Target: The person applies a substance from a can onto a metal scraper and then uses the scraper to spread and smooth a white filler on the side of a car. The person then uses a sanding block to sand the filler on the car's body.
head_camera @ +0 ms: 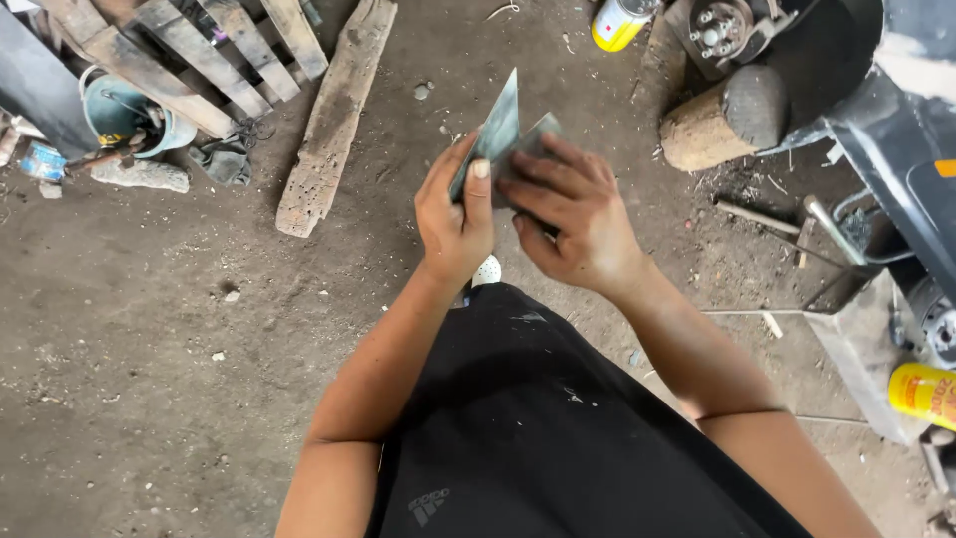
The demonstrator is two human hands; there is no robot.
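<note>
At the upper left of the frame I saw a teal bucket [124,112] beside a pallet [204,50], with a worn plank [334,120] lying on the dirt floor [139,349]. At upper centre, my left hand [453,219] pinched a grey folded metal sheet [503,134], thumb pressed flat on its face; my right hand [573,214] lay over its other side, fingers curled closed on it. The sheet's pointed corner stood upward, above both hands. I judged the bare edges the main hazard: a slip of either grip could drag a thumb along the metal, or drop it toward the white shoe [486,270] below. A log [722,120] and a yellow can [921,394] sat at right.
</note>
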